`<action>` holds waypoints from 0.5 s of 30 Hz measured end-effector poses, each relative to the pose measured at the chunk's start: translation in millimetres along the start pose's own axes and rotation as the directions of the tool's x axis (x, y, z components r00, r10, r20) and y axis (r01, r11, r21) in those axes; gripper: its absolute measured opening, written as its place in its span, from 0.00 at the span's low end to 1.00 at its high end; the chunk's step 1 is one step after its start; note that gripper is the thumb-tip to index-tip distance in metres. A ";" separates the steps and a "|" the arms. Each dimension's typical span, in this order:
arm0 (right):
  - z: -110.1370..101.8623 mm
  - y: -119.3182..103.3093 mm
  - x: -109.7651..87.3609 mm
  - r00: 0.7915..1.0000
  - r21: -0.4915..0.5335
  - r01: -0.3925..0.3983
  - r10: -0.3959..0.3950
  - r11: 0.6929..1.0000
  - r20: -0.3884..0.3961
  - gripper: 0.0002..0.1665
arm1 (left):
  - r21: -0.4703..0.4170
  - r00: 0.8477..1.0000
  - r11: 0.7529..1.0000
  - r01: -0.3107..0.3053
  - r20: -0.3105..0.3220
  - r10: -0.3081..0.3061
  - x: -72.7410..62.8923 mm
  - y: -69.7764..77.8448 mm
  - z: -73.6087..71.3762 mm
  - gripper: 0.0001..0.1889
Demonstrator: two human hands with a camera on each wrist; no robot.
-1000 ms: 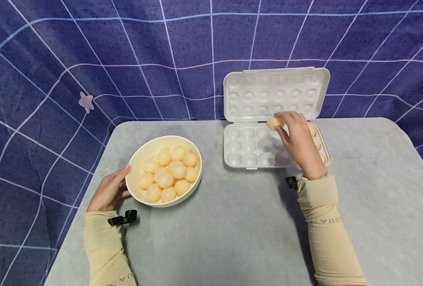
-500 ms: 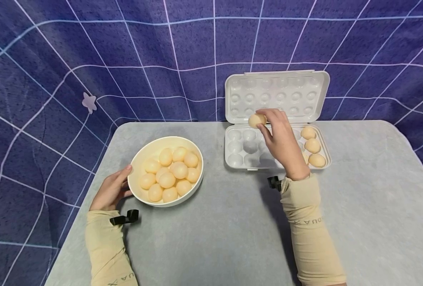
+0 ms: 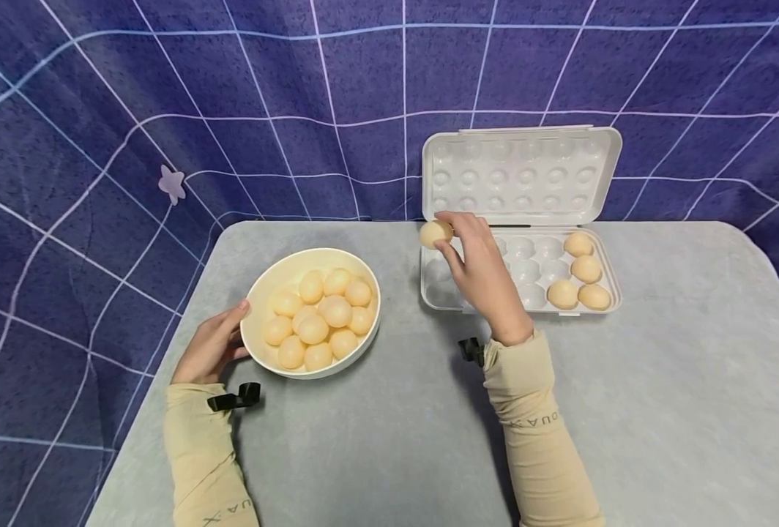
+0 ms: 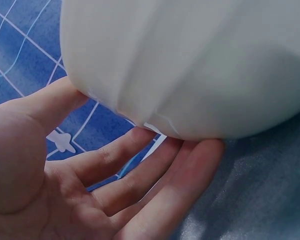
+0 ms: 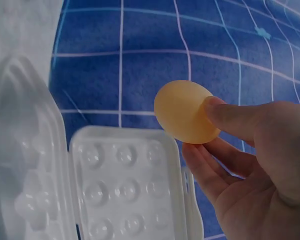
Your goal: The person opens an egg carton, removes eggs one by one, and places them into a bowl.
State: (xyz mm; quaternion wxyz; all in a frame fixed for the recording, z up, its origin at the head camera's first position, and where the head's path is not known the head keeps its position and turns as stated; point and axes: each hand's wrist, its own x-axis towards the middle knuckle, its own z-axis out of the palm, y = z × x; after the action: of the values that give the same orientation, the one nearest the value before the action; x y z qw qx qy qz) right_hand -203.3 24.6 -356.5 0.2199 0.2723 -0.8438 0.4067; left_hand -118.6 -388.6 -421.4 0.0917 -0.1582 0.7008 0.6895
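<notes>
Fingers (image 5: 206,170) of right hand (image 3: 485,274) pinching egg (image 5: 184,111), fingers (image 4: 107,161) of left hand (image 3: 208,347) apart, touching bowl (image 4: 185,65)

Is a grey mottled table (image 3: 376,424), rounded at both far corners. Carries a cream bowl (image 3: 277,279) toward the left and, well apart at the far edge, right of centre, a white egg carton (image 3: 524,272) with raised lid (image 3: 521,165).

Head cam: high, facing forward-down over desk (image 3: 396,432). Wrist cams: close in, palm-side. Shared with head: bowl (image 4: 185,65) (left wrist, 1 o'clock), carton (image 5: 110,172) (right wrist, 8 o'clock).
</notes>
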 end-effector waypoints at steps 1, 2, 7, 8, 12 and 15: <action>2.2 -1.1 0.2 1.000 0.004 0.008 -0.008 1.000 0.005 0.21 | -0.001 1.000 1.000 0.000 -0.001 0.000 0.0 0.4 0.2 0.40; 4.3 -2.2 0.4 1.000 0.009 0.016 -0.016 1.000 0.012 0.21 | -0.001 1.000 1.000 0.001 -0.003 -0.001 0.0 0.8 0.3 0.39; 14.0 -7.2 0.7 0.998 0.013 0.042 -0.043 0.999 0.037 0.20 | -0.010 1.000 1.000 0.013 -0.017 -0.013 -0.4 1.5 0.5 0.32; 16.1 -8.2 0.7 0.998 0.013 0.049 -0.049 0.999 0.039 0.20 | -0.013 1.000 1.000 0.013 -0.018 -0.013 -0.4 1.5 0.5 0.31; 26.4 -13.4 0.6 0.995 0.014 0.082 -0.083 0.997 0.060 0.20 | -0.021 1.000 1.000 0.012 -0.015 -0.012 -0.4 1.1 0.8 0.28; 34.8 -18.2 -0.2 0.990 0.016 0.099 -0.100 0.995 0.101 0.19 | -0.023 1.000 1.000 0.011 -0.012 -0.011 -0.1 1.0 1.3 0.27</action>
State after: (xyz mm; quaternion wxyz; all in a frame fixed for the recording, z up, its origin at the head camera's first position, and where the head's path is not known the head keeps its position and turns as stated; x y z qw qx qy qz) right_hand -196.8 -12.9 -366.2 0.1952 0.3358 -0.8370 0.3854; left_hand -119.0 -387.3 -420.5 0.0892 -0.1673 0.6924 0.6961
